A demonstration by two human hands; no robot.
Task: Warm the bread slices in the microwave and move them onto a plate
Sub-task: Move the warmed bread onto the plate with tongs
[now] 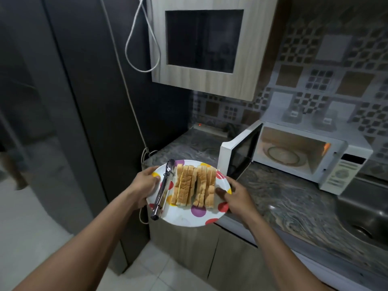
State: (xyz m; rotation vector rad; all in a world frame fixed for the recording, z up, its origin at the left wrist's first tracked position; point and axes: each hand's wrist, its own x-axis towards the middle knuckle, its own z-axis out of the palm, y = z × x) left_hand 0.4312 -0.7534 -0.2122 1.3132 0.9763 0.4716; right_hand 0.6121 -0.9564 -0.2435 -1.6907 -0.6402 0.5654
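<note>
Left hand (pixel 146 185): you grip the plate (pixel 184 217) at its left rim.
Right hand (pixel 233 195): you grip its right rim.
Bread slices (pixel 194 186): on the plate between your hands, tongs (pixel 163 187) beside them.
Microwave (pixel 294 154): door open.

So the bread slices (pixel 194 186) are sitting in a row on the plate (pixel 184 217) with the tongs (pixel 163 187) lying just left of them, and the left hand (pixel 147 183) and right hand (pixel 233 196) are gripping its opposite rims. Behind and right of it the microwave (pixel 336 162) is standing on the tabletop (pixel 283 192), its door (pixel 237 156) hanging open toward the plate, with the sink (pixel 365 215) sitting further right.
</note>
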